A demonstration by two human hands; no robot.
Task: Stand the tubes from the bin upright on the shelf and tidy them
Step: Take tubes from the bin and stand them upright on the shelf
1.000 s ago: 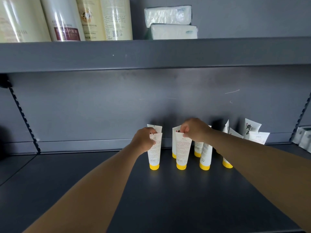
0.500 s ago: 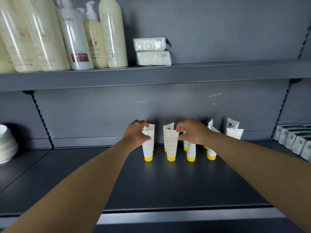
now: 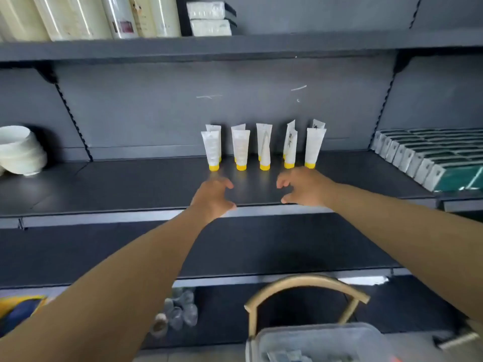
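Several white tubes with yellow caps [image 3: 264, 148] stand cap-down in two rows at the back of the dark middle shelf [image 3: 130, 189]. My left hand [image 3: 213, 198] hovers over the shelf's front edge, fingers loosely spread, holding nothing. My right hand [image 3: 304, 189] hangs beside it in front of the tubes, also empty. Neither hand touches a tube. At the bottom of the view sits the grey bin [image 3: 321, 343], with something blurred inside it.
A stack of white bowls [image 3: 21, 150] stands at the shelf's left end and rows of green-and-white boxes [image 3: 428, 158] at its right. Bottles [image 3: 78, 17] and tissue packs [image 3: 209, 19] fill the upper shelf. A curved brass-coloured bar [image 3: 305, 286] arches behind the bin.
Both hands have let go of the tubes and drawn back to the shelf's front edge. The view has pulled back and tilted down, bringing the lower shelf and the bin into sight.
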